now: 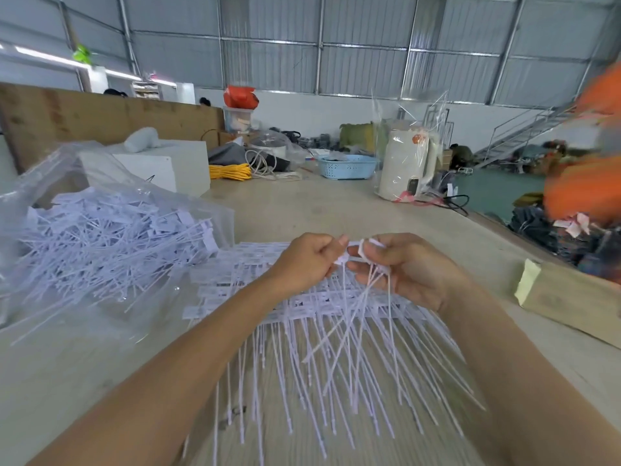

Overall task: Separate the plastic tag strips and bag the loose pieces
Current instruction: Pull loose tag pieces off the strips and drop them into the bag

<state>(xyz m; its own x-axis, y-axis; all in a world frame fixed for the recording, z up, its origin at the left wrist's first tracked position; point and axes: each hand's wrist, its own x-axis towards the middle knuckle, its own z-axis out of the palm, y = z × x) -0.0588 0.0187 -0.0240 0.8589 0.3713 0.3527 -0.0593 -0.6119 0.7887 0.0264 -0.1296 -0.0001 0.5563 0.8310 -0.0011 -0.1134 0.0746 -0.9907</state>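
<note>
both hands pinch tag heads: left hand (304, 262), right hand (408, 269). tags (353, 334) light, whippy; grip by heads.

A pale wooden table (336, 203) bore joined tag strips (255, 297), a clear bag (100, 237) of loose pieces, a white kettle (403, 163), a blue basket (346, 166) and yellow rope (230, 172)
</note>
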